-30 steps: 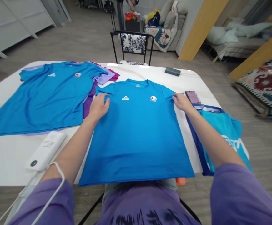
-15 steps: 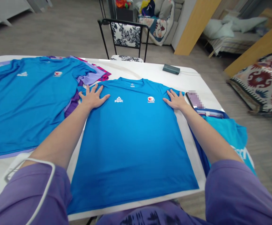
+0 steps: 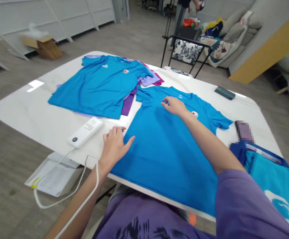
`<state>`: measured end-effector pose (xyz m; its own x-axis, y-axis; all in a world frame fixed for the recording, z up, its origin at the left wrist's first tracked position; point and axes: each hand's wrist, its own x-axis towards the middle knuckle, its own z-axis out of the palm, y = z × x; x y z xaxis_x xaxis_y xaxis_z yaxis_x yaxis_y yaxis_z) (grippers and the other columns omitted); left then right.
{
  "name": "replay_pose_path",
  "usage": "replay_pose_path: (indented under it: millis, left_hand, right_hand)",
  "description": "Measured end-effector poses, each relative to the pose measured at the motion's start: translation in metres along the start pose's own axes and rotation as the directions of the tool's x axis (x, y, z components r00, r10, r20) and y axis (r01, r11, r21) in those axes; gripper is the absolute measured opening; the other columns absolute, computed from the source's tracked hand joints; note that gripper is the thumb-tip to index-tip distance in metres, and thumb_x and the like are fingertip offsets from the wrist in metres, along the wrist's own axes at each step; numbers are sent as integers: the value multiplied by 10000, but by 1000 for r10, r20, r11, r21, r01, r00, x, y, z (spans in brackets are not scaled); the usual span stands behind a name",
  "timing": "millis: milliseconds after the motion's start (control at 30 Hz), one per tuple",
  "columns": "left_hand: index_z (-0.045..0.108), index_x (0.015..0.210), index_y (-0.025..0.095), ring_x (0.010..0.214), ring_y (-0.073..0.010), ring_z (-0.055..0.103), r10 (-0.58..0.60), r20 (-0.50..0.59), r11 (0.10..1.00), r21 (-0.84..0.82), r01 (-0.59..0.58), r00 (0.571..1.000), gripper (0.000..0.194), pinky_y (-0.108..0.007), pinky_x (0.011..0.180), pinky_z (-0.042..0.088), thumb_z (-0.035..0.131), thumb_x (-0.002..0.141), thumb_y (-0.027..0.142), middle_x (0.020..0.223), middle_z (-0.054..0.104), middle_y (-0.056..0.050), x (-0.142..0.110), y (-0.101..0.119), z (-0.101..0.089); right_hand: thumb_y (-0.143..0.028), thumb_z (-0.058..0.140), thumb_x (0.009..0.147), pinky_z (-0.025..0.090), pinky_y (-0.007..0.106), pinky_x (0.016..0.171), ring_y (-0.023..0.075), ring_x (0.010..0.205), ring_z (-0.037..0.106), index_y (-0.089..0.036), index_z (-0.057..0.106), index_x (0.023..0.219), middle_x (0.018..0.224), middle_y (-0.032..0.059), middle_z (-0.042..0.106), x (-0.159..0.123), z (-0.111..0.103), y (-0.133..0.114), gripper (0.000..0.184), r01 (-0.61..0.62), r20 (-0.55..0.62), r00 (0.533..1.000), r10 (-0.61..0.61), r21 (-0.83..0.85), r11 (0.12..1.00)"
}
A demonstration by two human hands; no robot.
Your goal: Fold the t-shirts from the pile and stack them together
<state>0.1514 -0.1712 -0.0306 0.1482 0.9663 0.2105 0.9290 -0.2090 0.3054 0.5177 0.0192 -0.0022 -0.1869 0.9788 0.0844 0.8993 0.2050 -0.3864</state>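
A blue T-shirt lies flat, front up, on the white table before me. My left hand rests open at the shirt's lower left side edge, fingers spread. My right hand lies across the upper chest near the collar, fingers stretched out flat on the cloth. Neither hand holds anything.
A second blue shirt lies on purple and pink garments at the far left. A white power bank with a cable sits near my left hand. A phone, teal garments, a dark case and a chair are around.
Both hands left the shirt's shoulders: the left slid down to the lower left side edge, the right crossed to the upper chest. My view swung to the left.
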Motion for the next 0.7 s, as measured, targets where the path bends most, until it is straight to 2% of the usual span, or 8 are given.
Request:
replay_pose_path:
  millis: [133,200,267,400,467,533,600,700]
  left_hand:
    - [645,1219,243,1121,-352,748,-114,27,993,-23,115,993,419,-511,971,505,627,1092,641,1170,771,-109,-90,-31,-19]
    - [658,1166,268,1060,-336,757,-138,33,990,-33,139,990,379,-496,925,503,662,1076,636,1105,776,-86,-117,-41,-24]
    - [667,1156,281,1022,-330,756,-166,26,986,-30,167,986,370,-487,890,495,684,1061,639,1068,776,-76,-134,-47,-26]
    - [665,1127,279,1017,-334,746,-202,38,979,-24,203,979,356,-506,901,465,681,1069,629,1048,772,-74,-144,-48,-28]
    - [670,1101,281,1005,-332,743,-195,57,980,-37,198,979,337,-532,933,450,683,1075,617,1046,773,-69,-141,-47,-28]
    - [673,1074,284,992,-330,739,-179,72,980,-76,184,981,308,-547,950,441,687,1079,592,1039,777,-63,-136,-45,-27]
    - [666,1067,287,988,-323,742,-156,88,976,-137,167,984,247,-544,948,439,678,1093,532,1027,783,-52,-129,-41,-26]
    - [636,1075,287,958,-284,751,-116,84,957,-259,134,990,122,-527,951,438,653,1107,404,1007,789,-22,-123,-32,-30]
  right_hand:
    - [-491,711,1092,558,565,1180,352,1256,734,-196,769,1193,1264,132,800,86,41,-73,317,-4,-3,1000,5,111,994]
    - [-432,750,1084,531,578,1215,360,1369,691,-128,719,1121,1304,153,775,125,61,-97,308,-60,-40,997,68,172,983]
    - [-376,675,1118,510,565,1221,381,1511,594,-59,637,1024,1384,190,720,157,78,-112,333,-123,-46,989,137,231,965]
    - [-248,322,1124,460,466,1206,437,1641,396,-37,483,842,1446,276,605,193,97,-120,387,-233,19,970,241,332,914]
    - [-222,394,1104,443,422,1228,417,1649,394,-64,470,804,1444,272,610,200,100,-119,347,-291,59,955,290,374,881]
    - [-181,577,1080,486,409,1218,383,1594,497,-60,499,791,1357,221,673,205,102,-117,322,-350,116,936,332,397,848]
    - [-136,655,1079,587,425,1131,339,1439,659,-51,538,803,1137,127,720,210,105,-114,312,-399,190,917,351,449,799]
    - [-178,505,1180,665,439,998,238,1172,778,-79,545,874,864,1,609,215,108,-103,324,-340,286,940,186,739,582]
